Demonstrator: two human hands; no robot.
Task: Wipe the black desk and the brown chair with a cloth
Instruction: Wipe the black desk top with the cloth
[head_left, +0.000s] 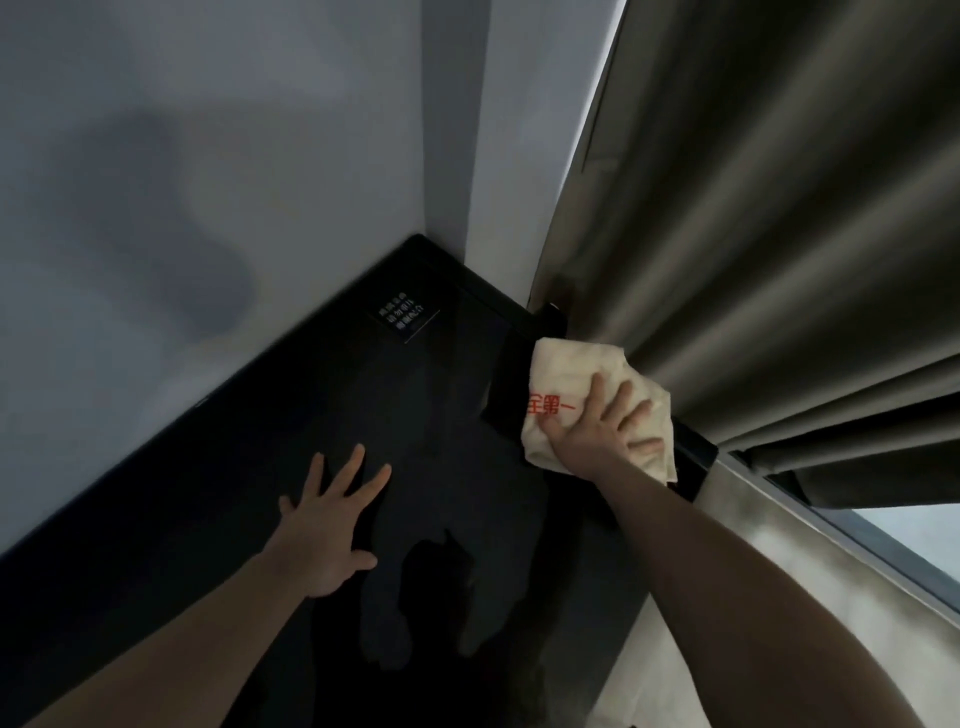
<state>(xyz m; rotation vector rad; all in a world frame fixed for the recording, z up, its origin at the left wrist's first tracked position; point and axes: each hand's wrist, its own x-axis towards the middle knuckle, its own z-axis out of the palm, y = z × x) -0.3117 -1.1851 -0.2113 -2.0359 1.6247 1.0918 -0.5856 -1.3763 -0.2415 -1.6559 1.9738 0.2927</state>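
- Head view: we look down on a glossy black tabletop (291, 467) set into a corner between a pale grey wall (182, 182) on the left and a white wall strip (514, 156) at the back.
- Our right hand (597, 431) lies with fingers spread and nearly straight on a crumpled cream cloth with red printed characters (566, 374), pressing it flat; the fingers do not curl round it.
- Cream cloth sits at the far right edge of the tabletop, partly over a raised black panel (509, 384) along that edge, just beside the curtain.
- Our left hand (332, 525) is released, fingers splayed and straight, palm down over the bare tabletop toward its left side; we cannot tell if the palm fully touches the surface. It holds nothing.
- Two hands are well apart, left nearer us, right farther toward the corner.
- Small black sign with white characters (402, 314) lies on the tabletop near the back corner; text too small to read.
- Heavy grey-brown pleated curtain (753, 234) hangs on the right, its folds reaching down to the tabletop edge near the cloth.
- Bit of window glass (914, 535) shows at lower right below the curtain.
- Dark reflections of our arms show in the tabletop's sheen.
- Brown chair is out of view.
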